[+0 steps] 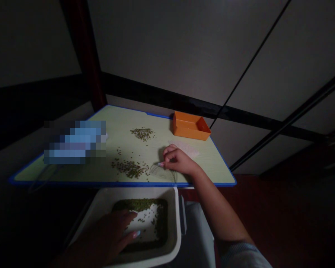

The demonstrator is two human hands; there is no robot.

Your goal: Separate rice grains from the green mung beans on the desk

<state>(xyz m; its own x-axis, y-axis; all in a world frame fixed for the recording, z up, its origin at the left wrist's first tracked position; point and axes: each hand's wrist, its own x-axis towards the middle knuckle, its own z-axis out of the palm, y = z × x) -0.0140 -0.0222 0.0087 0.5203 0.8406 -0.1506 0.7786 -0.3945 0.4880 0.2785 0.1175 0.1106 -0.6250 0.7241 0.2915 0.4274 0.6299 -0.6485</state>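
My left hand [111, 230] reaches into a white basin [176, 223], thumb and fingers apart over its bare floor. Green beans [139, 204], small like mung beans, lie banked along the basin's sides. On the pale green tabletop [117, 119], my right hand [177, 160] has its fingers curled, the thumb at the upper edge of a clear half-round piece with fine markings, like a protractor [163, 174]. Just left of it lies a loose heap of beans [131, 168] mixed with paler bits. A second, similar heap [142, 134] is farther back.
An orange open box [191, 126] stands at the table's back right corner. Before it lies a pale pinkish patch [187, 148] whose kind I cannot tell. A blurred-out blue object [80, 139] is at the left. Panelled walls close in behind; the light is dim.
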